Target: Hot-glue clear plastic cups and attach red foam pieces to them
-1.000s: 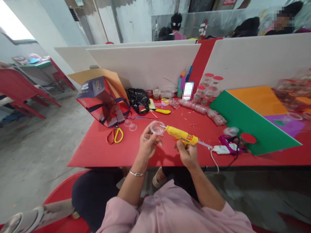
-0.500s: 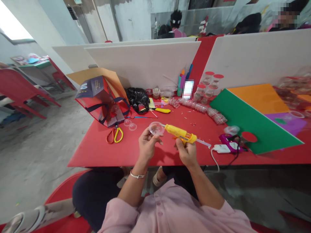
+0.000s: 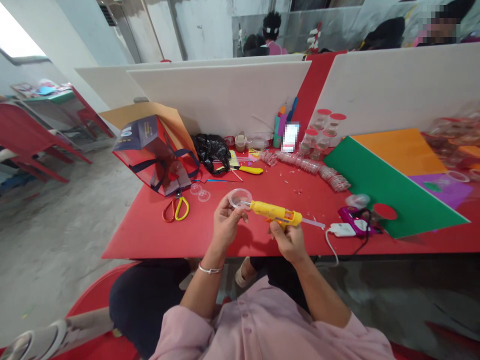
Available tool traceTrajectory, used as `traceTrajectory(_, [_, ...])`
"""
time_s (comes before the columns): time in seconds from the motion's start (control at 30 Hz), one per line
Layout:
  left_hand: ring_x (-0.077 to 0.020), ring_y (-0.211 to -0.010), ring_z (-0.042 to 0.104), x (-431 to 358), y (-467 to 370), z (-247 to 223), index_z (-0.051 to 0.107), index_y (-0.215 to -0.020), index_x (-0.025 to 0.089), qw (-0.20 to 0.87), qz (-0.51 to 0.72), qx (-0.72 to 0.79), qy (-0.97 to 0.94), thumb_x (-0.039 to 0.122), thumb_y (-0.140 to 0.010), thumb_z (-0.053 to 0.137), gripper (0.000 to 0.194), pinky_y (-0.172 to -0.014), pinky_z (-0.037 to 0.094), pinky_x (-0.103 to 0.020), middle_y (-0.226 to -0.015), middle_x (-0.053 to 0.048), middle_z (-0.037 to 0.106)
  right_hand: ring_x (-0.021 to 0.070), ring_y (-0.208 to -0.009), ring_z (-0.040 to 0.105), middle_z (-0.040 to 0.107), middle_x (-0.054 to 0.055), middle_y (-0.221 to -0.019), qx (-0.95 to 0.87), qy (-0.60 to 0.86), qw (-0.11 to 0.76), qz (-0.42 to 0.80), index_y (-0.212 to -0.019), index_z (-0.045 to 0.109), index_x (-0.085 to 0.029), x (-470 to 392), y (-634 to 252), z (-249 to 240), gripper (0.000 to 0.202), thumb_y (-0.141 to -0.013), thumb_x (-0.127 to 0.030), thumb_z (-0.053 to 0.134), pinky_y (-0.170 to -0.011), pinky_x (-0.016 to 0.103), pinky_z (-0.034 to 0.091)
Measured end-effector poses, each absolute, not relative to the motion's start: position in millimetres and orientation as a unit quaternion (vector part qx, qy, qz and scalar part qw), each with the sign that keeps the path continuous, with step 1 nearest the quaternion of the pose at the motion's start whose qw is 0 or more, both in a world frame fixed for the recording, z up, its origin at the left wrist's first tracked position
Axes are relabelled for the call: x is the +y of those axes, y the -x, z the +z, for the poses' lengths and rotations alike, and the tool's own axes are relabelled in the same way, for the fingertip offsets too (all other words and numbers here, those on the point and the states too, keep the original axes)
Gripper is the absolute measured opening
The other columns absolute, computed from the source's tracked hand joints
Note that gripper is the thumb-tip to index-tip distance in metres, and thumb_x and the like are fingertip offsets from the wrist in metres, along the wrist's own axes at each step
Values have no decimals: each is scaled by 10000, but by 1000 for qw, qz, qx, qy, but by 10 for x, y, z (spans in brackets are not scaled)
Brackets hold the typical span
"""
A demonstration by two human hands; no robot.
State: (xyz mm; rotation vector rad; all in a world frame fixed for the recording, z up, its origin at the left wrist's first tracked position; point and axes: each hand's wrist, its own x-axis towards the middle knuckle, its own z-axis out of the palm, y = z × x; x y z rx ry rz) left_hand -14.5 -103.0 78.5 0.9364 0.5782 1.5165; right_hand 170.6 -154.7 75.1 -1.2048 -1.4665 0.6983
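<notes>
My left hand [image 3: 225, 221] pinches a small clear plastic cup [image 3: 237, 196] by its side, its round rim facing up. In my right hand [image 3: 288, 238] is a yellow hot glue gun [image 3: 276, 212], gripped by its handle. The gun's metal nozzle points left and overlaps the cup's rim; whether it touches the plastic I cannot tell. A translucent glue stick [image 3: 314, 223] sticks out of the gun's back end. Left of my hands, scissors [image 3: 176, 208] with one red and one yellow handle lie on the red table [image 3: 150, 235], near two clear plastic domes [image 3: 204, 195].
Beyond my hands lie a yellow-handled cutter [image 3: 251, 170], a black plastic bag [image 3: 213, 152] and a row of stacked clear cups [image 3: 313, 166]. A paper bag [image 3: 144, 155] stands left. At right are a green board [image 3: 390, 185], a purple power strip [image 3: 354, 220] and red-lidded jars [image 3: 324, 125].
The glue gun has shifted slightly left and down, and its nozzle now reaches further over the cup. The cup has moved a little to the left.
</notes>
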Motion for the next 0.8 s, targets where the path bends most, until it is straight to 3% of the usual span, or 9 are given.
traceTrajectory(0.17, [-164, -706, 711, -1024, 167, 780, 565, -1102, 207, 629, 628, 223, -401, 418, -762, 865, 501, -528, 507, -216, -912, -46, 707, 162, -523, 597, 625, 32, -568, -598, 521, 533, 295, -812, 715, -164, -1477, -1744, 695, 403, -973, -508, 579, -499, 266, 441])
traceTrajectory(0.67, [-137, -633, 672, -961, 190, 708, 616, -1143, 202, 665, 617, 203, -368, 448, -782, 846, 493, -500, 480, -199, -819, -46, 725, 149, -533, 553, 609, 24, -602, -618, 492, 507, 344, -861, 728, -170, -1441, -1828, 641, 378, -983, -494, 575, -519, 274, 413])
traceTrajectory(0.8, [-143, -642, 674, -962, 195, 714, 627, -1137, 191, 666, 607, 201, -384, 444, -795, 834, 473, -486, 467, -207, -895, -74, 731, 152, -537, 551, 625, 32, -610, -611, 515, 508, 322, -835, 723, -170, -1439, -1849, 619, 380, -985, -485, 574, -529, 280, 419])
